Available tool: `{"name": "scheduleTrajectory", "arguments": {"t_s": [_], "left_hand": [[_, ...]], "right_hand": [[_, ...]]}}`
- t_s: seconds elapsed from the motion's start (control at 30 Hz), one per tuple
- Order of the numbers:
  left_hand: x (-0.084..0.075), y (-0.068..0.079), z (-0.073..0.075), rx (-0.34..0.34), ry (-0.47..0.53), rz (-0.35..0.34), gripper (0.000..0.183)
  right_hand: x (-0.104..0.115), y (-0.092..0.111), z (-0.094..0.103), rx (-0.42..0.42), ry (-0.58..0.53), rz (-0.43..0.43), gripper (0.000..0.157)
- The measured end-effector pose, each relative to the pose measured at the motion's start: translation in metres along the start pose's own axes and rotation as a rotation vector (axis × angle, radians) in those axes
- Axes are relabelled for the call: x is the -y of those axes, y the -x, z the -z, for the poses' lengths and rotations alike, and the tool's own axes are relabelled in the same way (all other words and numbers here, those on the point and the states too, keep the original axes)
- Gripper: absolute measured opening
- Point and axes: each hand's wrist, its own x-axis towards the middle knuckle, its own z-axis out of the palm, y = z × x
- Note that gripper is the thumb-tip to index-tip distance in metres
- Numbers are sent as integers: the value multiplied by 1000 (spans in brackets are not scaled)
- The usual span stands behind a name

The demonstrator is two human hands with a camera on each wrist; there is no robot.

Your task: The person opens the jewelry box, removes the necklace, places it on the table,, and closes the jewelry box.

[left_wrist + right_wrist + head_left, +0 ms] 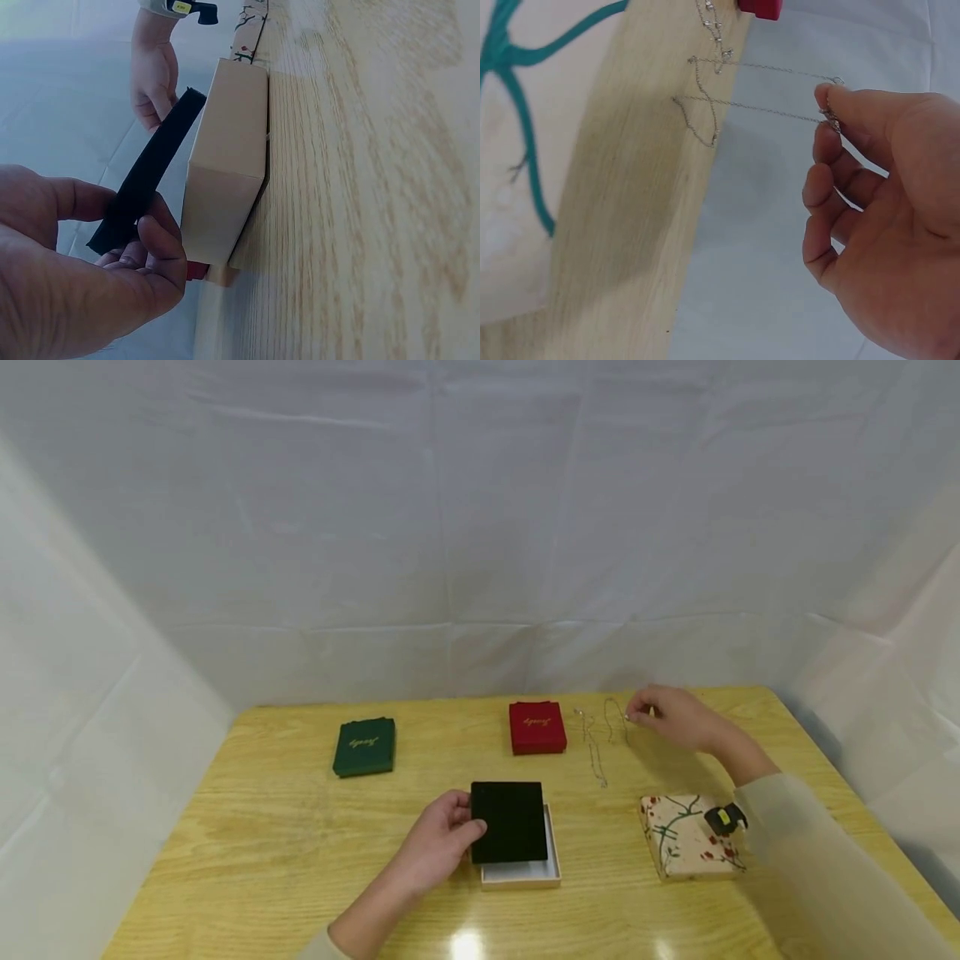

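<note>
My left hand (pixel 442 837) pinches the left edge of a thin black square pad (pixel 510 822). The pad is tilted above an open box base (pixel 521 885) with a pale inside, covering most of it. In the left wrist view, thumb and fingers grip the pad's end beside the box's tan wall (pixel 231 120). At the right, my right hand (pixel 678 718) pinches a thin silver necklace (pixel 769 110) between thumb and forefinger. Its chain hangs from the fingertips, and the lower part lies on the table. Another silver necklace (pixel 595 752) lies just left of it.
A red box (pixel 537 728) with gold lettering sits at the back, left of the necklaces. Farther left is a green box (pixel 364 747). A floral-patterned box lid (pixel 686 839) lies under my right forearm. White cloth (pixel 450 527) hangs behind the wooden table (pixel 277 835).
</note>
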Motion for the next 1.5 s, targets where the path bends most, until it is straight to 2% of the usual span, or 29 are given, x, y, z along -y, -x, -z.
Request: {"name": "scheduleTrajectory", "arguments": {"t_s": [0.63,0.9,1.1,1.27,1.5], "left_hand": [[-2,1,1,-7,-7,25,40],[-1,1,1,-4,-6,17,37],[1,0,2,-3,-1,11,35],[3,-1,2,-2,4,10,34],[2,0,2,-7,7,9,33]], "right_hand": [[-9,14,-13,201,-33,32,15],[-10,18,-17,247,-77,-11,14],[-9,20,-24,284,-66,-44,15],[-9,20,-29,304,-28,-41,13],[-10,18,-30,346,-31,-15,12]]}}
